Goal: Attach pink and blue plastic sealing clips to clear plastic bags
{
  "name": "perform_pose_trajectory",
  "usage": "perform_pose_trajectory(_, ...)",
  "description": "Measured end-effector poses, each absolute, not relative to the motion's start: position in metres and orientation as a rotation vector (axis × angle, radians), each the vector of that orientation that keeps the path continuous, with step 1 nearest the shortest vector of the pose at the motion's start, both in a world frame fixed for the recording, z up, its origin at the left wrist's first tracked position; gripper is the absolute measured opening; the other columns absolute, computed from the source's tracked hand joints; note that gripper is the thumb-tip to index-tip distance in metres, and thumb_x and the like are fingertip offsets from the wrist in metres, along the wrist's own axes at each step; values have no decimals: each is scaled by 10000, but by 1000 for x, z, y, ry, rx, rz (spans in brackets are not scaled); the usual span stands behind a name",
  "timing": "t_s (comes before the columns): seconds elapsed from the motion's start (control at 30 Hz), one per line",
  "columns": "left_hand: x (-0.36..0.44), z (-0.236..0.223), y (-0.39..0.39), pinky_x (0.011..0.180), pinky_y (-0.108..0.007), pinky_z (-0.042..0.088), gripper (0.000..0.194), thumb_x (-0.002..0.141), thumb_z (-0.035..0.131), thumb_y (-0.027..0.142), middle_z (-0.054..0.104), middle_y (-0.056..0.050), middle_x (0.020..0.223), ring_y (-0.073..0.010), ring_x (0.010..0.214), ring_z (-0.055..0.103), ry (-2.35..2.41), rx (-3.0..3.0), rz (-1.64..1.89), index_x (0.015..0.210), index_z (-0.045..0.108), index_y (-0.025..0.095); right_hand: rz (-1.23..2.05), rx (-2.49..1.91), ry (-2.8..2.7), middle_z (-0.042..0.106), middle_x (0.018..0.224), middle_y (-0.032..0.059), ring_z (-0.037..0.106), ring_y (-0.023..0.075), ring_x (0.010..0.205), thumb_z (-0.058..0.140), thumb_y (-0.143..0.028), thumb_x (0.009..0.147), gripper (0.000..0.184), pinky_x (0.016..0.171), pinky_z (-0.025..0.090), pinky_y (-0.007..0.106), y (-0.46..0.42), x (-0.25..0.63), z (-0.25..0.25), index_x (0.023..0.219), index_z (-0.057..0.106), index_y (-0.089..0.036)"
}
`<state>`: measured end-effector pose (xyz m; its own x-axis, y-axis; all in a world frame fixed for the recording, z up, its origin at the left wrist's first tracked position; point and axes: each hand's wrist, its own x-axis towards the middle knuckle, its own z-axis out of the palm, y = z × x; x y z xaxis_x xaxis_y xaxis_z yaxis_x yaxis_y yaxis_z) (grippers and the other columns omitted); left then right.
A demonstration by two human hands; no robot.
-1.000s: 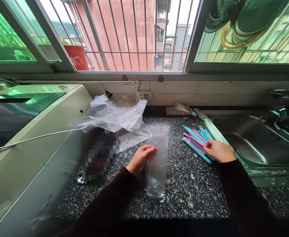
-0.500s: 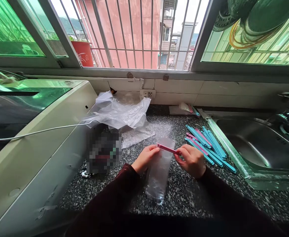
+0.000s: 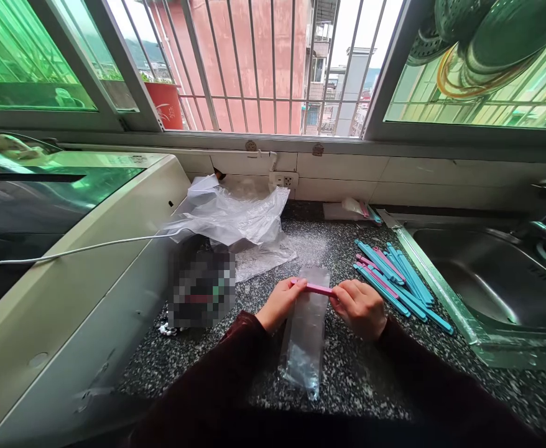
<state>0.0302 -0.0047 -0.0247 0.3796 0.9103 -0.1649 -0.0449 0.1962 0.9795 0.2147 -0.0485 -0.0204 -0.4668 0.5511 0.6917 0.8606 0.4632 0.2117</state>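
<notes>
A pink bag sealing clip (image 3: 318,289) lies crosswise over a clear plastic bag (image 3: 305,348), near the bag's far end. My left hand (image 3: 280,303) is closed with thumb and fingers on the clip's left end. At the clip's right end, my right hand (image 3: 359,306) is closed around it, fingers curled. Below the clip, the flat bag runs toward me over the speckled countertop (image 3: 352,373). Whether the clip is fastened on the bag, I cannot tell. To the right of my right hand lies a loose pile of blue and pink sealing clips (image 3: 401,280).
Crumpled clear plastic sheets (image 3: 240,214) lie at the back left, beside a dark blurred-out object (image 3: 201,289). A pale appliance (image 3: 128,249) with a white cable (image 3: 100,246) stands left. On the right is a steel sink (image 3: 478,267). A small packet (image 3: 352,208) lies near the wall.
The pink clip has turned slightly between my hands, a broader face now showing, and sits more level. The whole view has shifted a little. Both hands keep their hold.
</notes>
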Motion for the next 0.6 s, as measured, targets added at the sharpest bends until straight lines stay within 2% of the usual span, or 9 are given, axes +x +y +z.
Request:
perform_pose_trajectory(0.13,28,-21,-3,527,-220,255,467,607,587,599,409,45,578,-78,542,340,946,1215,869,647,497,143,-604,-1157,-2153,613,670,31,511,148,637,540,-266,833,123,615,347,272,-46,218,-26,794,610,-173)
perform_pose_trajectory(0.27,21,-15,0,510,-218,247,433,657,548,573,407,42,576,-75,527,337,924,1259,873,653,487,144,-505,-1189,-2082,629,697,47,544,155,646,563,-346,820,211,633,384,262,-46,224,-24,897,619,-158)
perform_pose_trajectory(0.5,21,-14,1,525,-222,297,394,660,554,531,461,30,565,-83,519,387,937,1325,884,650,511,139,-382,-1136,-2123,607,698,42,548,137,635,539,-292,835,189,602,413,234,-48,223,-20,925,609,-141)
perform_pose_trajectory(0.6,23,-12,-1,545,-229,317,384,658,571,517,469,30,561,-89,531,402,907,1318,883,655,519,136,-338,-1174,-2208,591,674,30,541,124,614,519,-288,845,169,577,403,221,-49,220,-20,868,620,-154)
